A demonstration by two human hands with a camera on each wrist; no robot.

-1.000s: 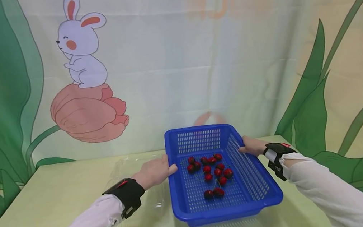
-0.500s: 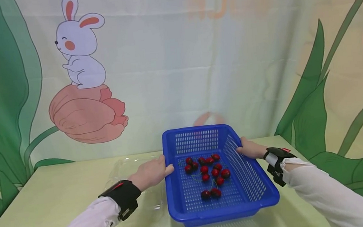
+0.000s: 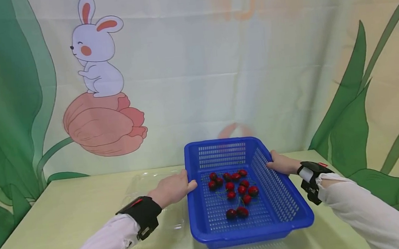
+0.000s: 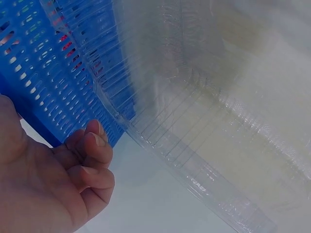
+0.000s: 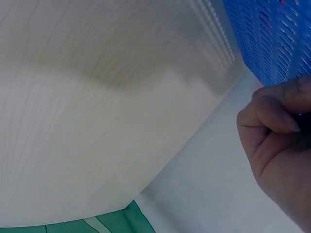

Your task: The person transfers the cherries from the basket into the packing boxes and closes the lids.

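A blue slotted basket [image 3: 252, 236] stands on the pale green table and holds several red cherries [image 3: 235, 188] with stems. My left hand [image 3: 174, 188] grips its left rim, thumb over the edge. In the left wrist view the fingers [image 4: 92, 160] curl beside the basket wall [image 4: 43, 82]. My right hand [image 3: 281, 163] grips the right rim near the far corner. In the right wrist view its curled fingers [image 5: 277, 126] sit just under the basket's side [image 5: 272, 34].
A clear plastic clamshell box [image 3: 147, 184] lies on the table against the basket's left side, partly under my left forearm; its ribbed wall [image 4: 204, 131] fills the left wrist view. A printed backdrop with a rabbit [image 3: 97, 54] hangs right behind the table [image 3: 51, 220].
Both hands keep their hold on the basket's rims. The head view has swung slightly, and the basket has hardly shifted on the table.
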